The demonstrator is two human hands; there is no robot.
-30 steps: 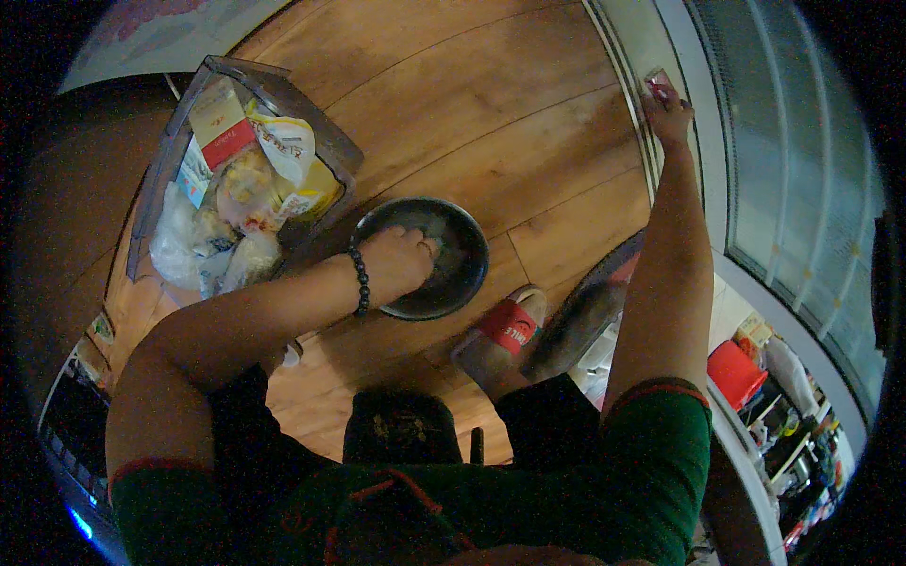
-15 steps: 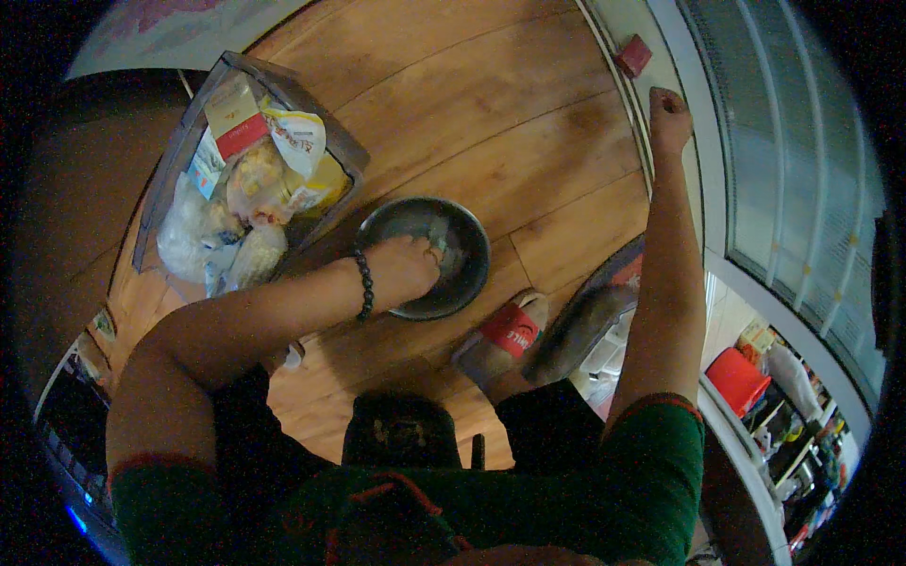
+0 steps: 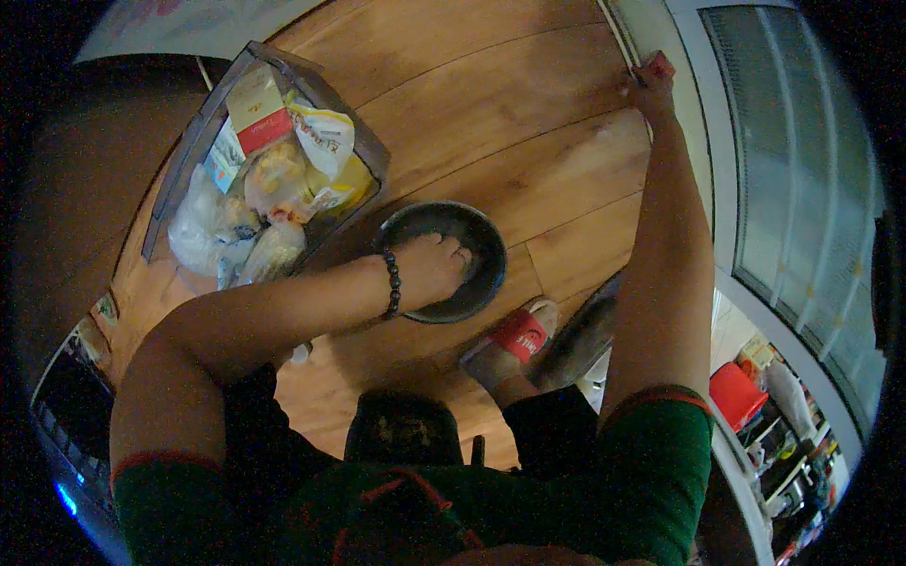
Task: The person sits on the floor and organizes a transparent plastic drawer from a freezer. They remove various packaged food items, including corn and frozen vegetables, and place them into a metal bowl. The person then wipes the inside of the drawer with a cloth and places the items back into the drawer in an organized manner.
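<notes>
Half a second ago clear of it, the right hand now touches the small red box at the floor's right edge, grip unclear; well apart, the left hand dips into the dark bowl, its hold hidden.

Dim room, wood-plank floor
The floor spreads left of a white-framed glass panel; dark brown surface farther left.
</notes>
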